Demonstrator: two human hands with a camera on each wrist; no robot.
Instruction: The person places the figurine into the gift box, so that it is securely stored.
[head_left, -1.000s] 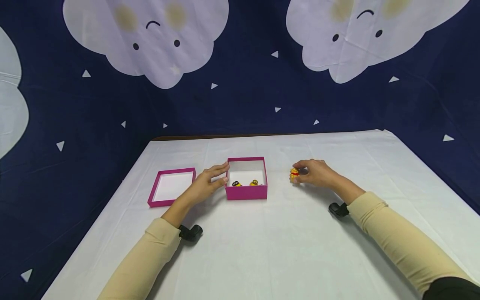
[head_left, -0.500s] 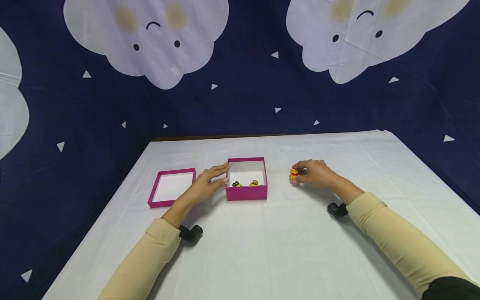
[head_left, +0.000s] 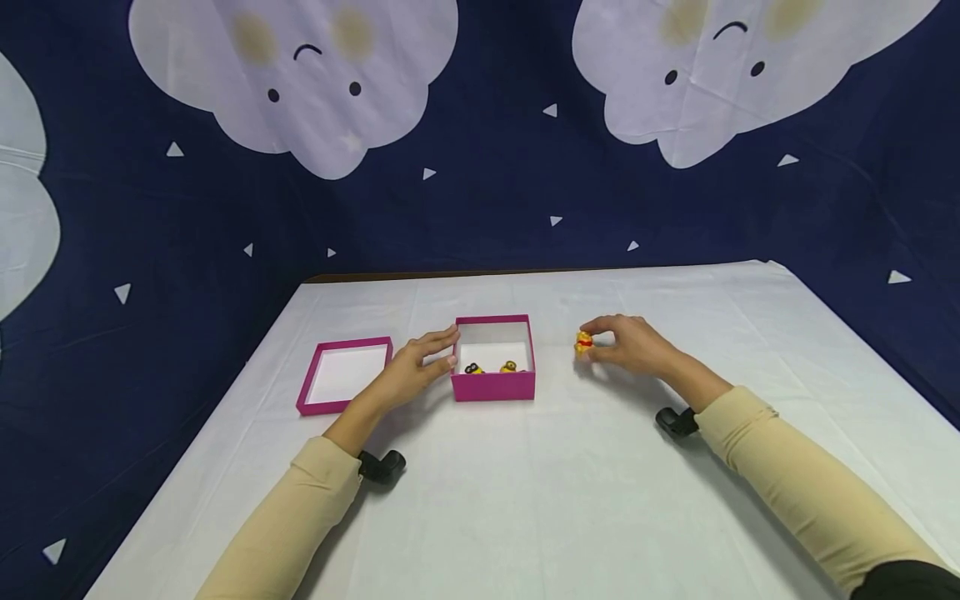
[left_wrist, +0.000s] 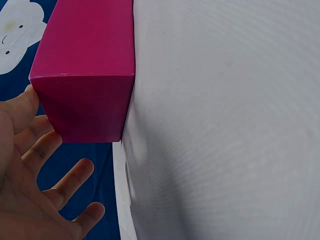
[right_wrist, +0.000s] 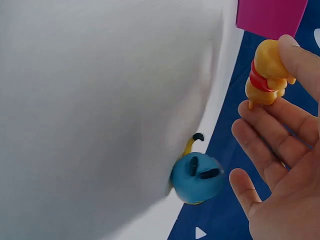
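Note:
My right hand [head_left: 633,346] pinches a small yellow bear figurine with a red shirt [head_left: 584,342] between thumb and fingers, a little above the table. The same bear figurine [right_wrist: 266,75] shows from behind in the right wrist view. My left hand [head_left: 408,371] touches the left wall of an open magenta box [head_left: 493,386]; its fingers are extended, and in the left wrist view the thumb and two fingertips meet the box side [left_wrist: 85,107]. Inside the box, two small yellow figurines with goggle-like eyes [head_left: 509,367] show partly above the front wall.
A magenta-rimmed lid [head_left: 343,406] lies inside up, left of the box and partly behind my left hand. In the right wrist view, a round blue toy with a black-tipped yellow tail [right_wrist: 197,177] stands beyond the hand. White cloth [head_left: 525,500] covers the table.
My right hand has raised the bear figurine slightly and shifted it a little left towards the box. The left hand and the box have stayed in place.

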